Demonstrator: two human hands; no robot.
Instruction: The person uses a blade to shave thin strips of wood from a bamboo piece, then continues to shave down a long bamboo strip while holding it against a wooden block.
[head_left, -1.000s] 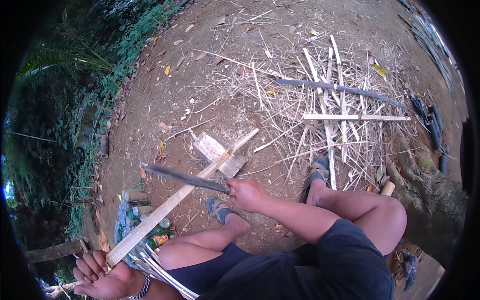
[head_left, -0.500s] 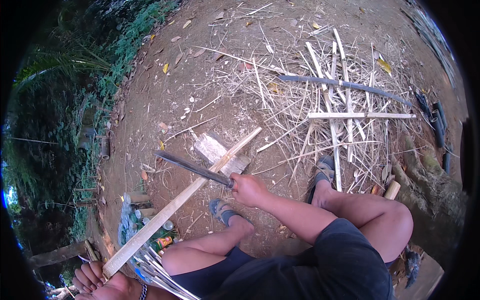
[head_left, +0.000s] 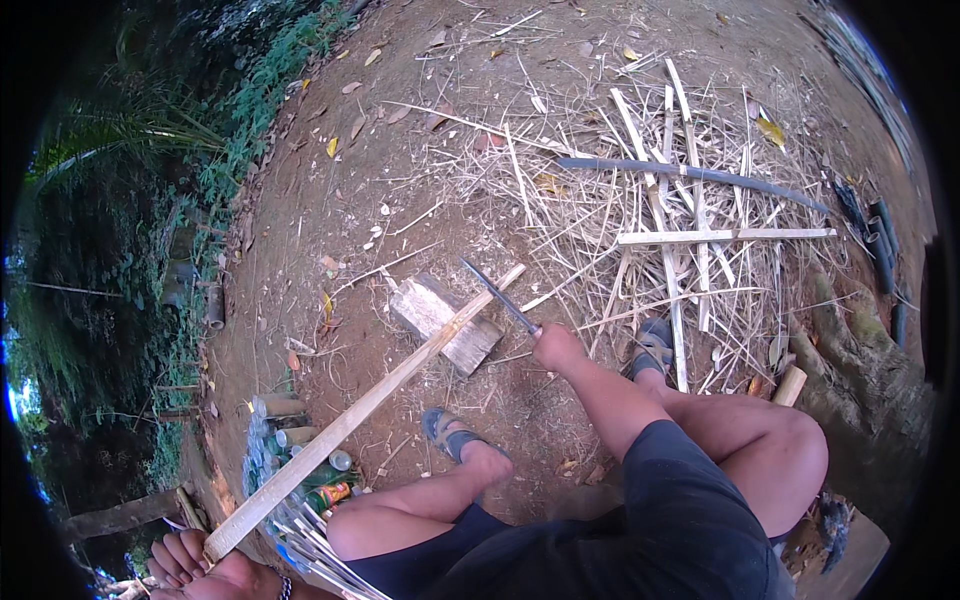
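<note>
My left hand [head_left: 205,568] is closed round the near end of a long pale bamboo strip [head_left: 340,428]. The strip slants away to the right, and its far part crosses over a wooden block [head_left: 428,306] lying on the ground. In my right hand [head_left: 560,348] is the handle of a long-bladed knife [head_left: 505,302], the fingers wrapped round it. The blade points away and to the left, crossing the strip near its far tip. Whether the edge touches the strip I cannot tell.
Several split strips [head_left: 700,180] lie crossed on a heap of shavings at the right, with a dark strip [head_left: 740,181] over them. Plastic bottles [head_left: 325,495] and thin strips [head_left: 320,550] sit beside my left leg. A tree root [head_left: 850,365] rises at the right.
My right hand has moved right and slightly away, carrying the knife along the strip from its middle to near its far tip. The left hand and strip have barely moved.
</note>
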